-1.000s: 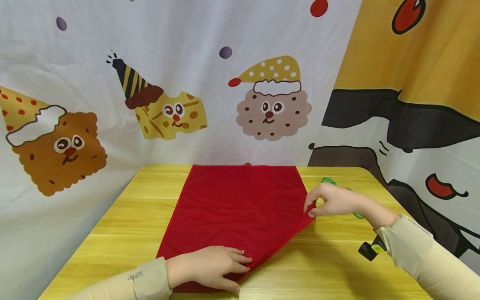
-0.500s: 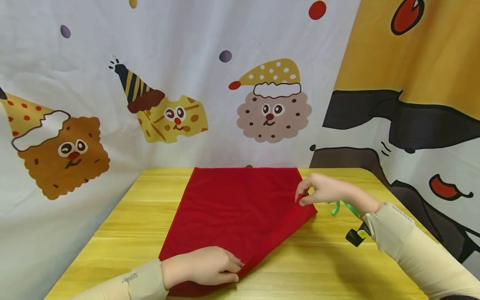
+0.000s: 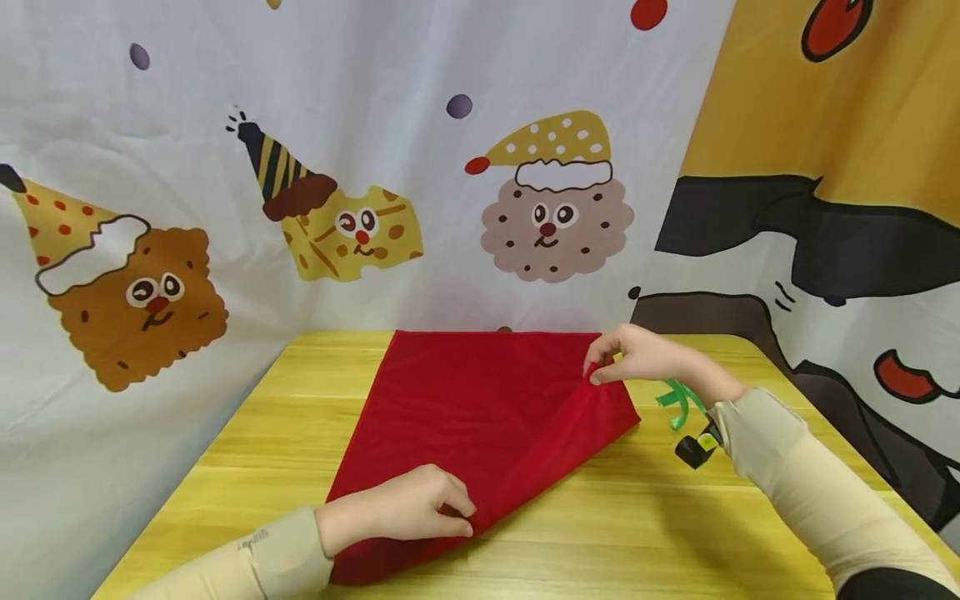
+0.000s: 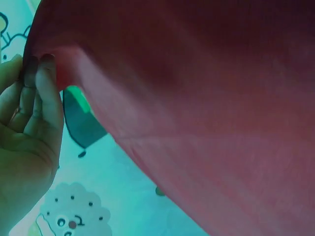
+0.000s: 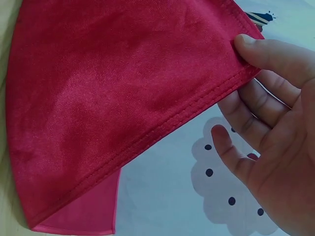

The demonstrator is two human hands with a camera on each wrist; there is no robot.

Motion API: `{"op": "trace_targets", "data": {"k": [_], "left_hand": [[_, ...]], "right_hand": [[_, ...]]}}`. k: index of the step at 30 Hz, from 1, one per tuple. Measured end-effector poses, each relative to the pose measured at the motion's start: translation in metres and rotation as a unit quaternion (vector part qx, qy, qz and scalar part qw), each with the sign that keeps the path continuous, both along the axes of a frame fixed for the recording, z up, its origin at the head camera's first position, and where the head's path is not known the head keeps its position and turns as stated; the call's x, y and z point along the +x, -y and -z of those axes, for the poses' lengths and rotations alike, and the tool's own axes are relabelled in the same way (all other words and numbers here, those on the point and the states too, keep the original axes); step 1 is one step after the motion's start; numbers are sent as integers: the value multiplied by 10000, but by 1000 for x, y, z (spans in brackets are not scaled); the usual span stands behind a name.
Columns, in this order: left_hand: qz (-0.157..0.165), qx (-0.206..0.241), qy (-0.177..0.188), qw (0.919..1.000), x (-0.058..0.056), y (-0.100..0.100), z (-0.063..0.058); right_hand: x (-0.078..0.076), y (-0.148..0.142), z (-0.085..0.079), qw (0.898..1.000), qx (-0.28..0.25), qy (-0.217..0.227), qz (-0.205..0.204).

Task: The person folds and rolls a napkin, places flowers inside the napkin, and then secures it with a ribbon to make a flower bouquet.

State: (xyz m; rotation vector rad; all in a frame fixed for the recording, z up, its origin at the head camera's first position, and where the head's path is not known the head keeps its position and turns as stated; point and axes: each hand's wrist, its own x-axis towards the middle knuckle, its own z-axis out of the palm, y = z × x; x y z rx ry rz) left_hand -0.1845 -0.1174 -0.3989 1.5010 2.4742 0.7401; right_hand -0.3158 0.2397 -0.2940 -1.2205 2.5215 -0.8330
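Note:
A red cloth (image 3: 465, 400) with a stitched hem lies on the wooden table, its near right part lifted and folding over toward the far left. My right hand (image 3: 637, 354) pinches a corner of it above the table. In the right wrist view, the thumb (image 5: 253, 46) lies over that hemmed corner and the fingers sit behind. Near the front edge, my left hand (image 3: 408, 504) pinches the cloth's near side between thumb and fingers. The left wrist view shows the left hand (image 4: 29, 128) holding the edge while the cloth (image 4: 187, 113) fills most of the frame.
A green ribbon-like strip (image 3: 682, 404) lies on the table to the right of the cloth, partly behind the right wrist. The wooden table (image 3: 585, 550) meets a white printed curtain (image 3: 450, 292) at its back. A small black camera (image 3: 693, 451) hangs under the right wrist.
My right hand has moved away and slightly left with the corner, widening the fold. My left hand went from lying flat on the cloth to pinching its near edge. More green strip shows.

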Motion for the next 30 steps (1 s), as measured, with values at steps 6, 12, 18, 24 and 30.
{"op": "trace_targets", "data": {"k": [6, 12, 18, 24, 30], "left_hand": [[-786, 152, 756, 9939, -3, 9, -10], [-1253, 500, 1153, 9841, -9, 16, -12], [-1640, 746, 1314, 9748, -15, 23, -10], [-1761, 779, 1237, 9735, -18, 27, -10], [-1850, 808, 1095, 9733, -23, 32, -7]], "right_hand": [[-12, 3, 0, 9996, -166, 90, 206], [-26, 7, 3, 9979, -313, 362, 440], [-40, 14, 8, 9966, -519, 351, 532], [-53, 20, 15, 9953, -732, 221, 590], [-63, 29, 15, 9936, -721, 303, 811]]}}
